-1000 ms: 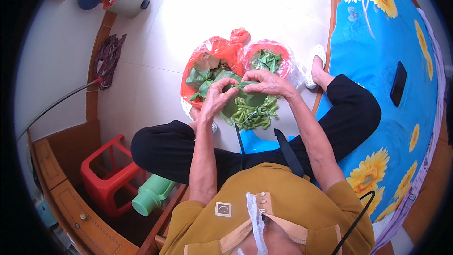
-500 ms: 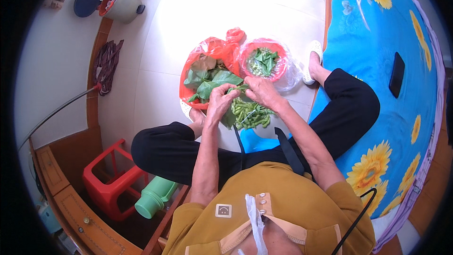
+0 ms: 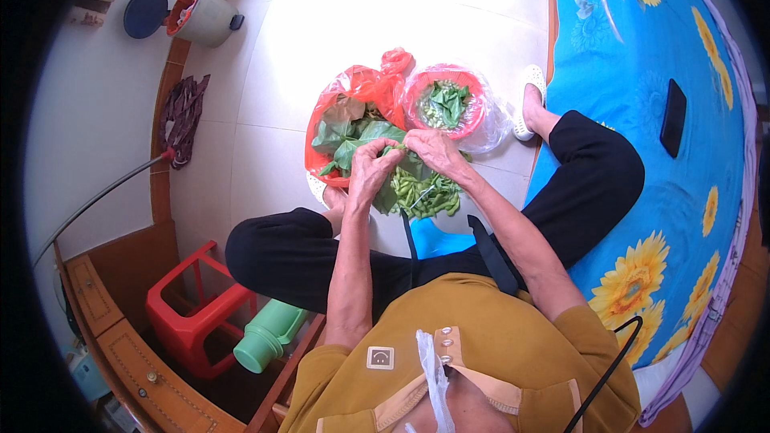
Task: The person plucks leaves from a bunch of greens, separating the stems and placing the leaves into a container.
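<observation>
My left hand [image 3: 374, 167] and my right hand [image 3: 434, 151] meet in front of me, fingers pinched on a leafy green stem [image 3: 391, 148]; its finer detail is too small to make out. Under my hands lies a pile of green bean pods [image 3: 423, 195]. Close beyond my left hand, an orange-red plastic bag [image 3: 318, 116] stands open with large green leaves [image 3: 353, 144] in it. A red-rimmed bowl [image 3: 480, 104] lined with clear plastic is just beyond my right hand, with green leaves [image 3: 449, 104] and pale small pieces inside.
A bed with a blue sunflower cover [image 3: 618, 184] runs along the right, a black phone [image 3: 674, 119] on it. To the left are a mop [image 3: 183, 116], a bin [image 3: 204, 18], a red stool [image 3: 192, 313], a green thermos [image 3: 269, 335] and a wooden drawer cabinet [image 3: 144, 361].
My right hand has shifted slightly left, closer to my left hand. Less of the green stem shows between the fingers. The whole view has shifted slightly.
</observation>
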Demonstrator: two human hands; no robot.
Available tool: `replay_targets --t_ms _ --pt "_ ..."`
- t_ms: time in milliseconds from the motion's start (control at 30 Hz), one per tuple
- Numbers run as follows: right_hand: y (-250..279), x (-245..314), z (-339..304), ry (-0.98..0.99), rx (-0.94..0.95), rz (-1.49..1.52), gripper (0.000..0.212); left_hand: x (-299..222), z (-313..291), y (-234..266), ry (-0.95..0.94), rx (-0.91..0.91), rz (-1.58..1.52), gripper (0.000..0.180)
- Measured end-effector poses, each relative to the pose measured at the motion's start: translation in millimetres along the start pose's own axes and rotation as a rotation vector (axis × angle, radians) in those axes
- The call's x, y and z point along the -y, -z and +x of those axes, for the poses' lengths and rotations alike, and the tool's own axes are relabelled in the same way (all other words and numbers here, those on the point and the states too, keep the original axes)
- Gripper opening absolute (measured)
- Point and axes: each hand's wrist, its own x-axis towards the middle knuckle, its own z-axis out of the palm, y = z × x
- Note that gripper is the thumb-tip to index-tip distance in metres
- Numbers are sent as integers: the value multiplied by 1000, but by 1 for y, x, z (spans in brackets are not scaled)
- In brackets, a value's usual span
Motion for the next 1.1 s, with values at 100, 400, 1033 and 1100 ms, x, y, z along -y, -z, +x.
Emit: replay_targets --t_ms 100,400,1033,1100 --pt "2 -9 2 69 -32 25 32 -3 -1 -1 54 10 -124 9" --pt "22 24 -4 -166 259 468 38 -14 -1 8 162 -20 -340 9" --pt "15 29 -5 -10 316 557 29 -16 6 17 -11 -109 -254 12" --pt "14 29 -2 -50 279 579 30 -18 2 16 -7 -109 -251 12"
